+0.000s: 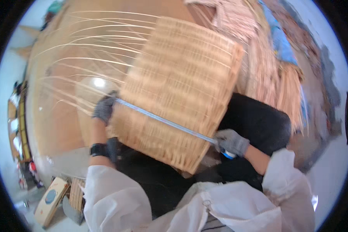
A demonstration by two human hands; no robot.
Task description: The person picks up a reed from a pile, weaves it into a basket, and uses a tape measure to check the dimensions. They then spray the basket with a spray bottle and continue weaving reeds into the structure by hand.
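Observation:
A rectangular woven wicker panel (181, 69), slightly blurred, rests tilted across my lap, with long loose strands (92, 36) fanning out from its left side. A pale blue tape measure (164, 120) is stretched across its lower part from edge to edge. My left hand (104, 108), in a grey glove, is closed at the panel's left edge on the tape's end. My right hand (232, 142), also in a grey glove, is closed around the tape measure's case just past the right edge. Only a blue and white bit of the case shows beneath the fingers.
Bundles of long pale strips (263, 73) lie at the far right, with blue cloth (280, 42) beside them. A broad tan board (54, 127) spreads under the loose strands. A cream box with a blue circle (50, 197) stands at the lower left.

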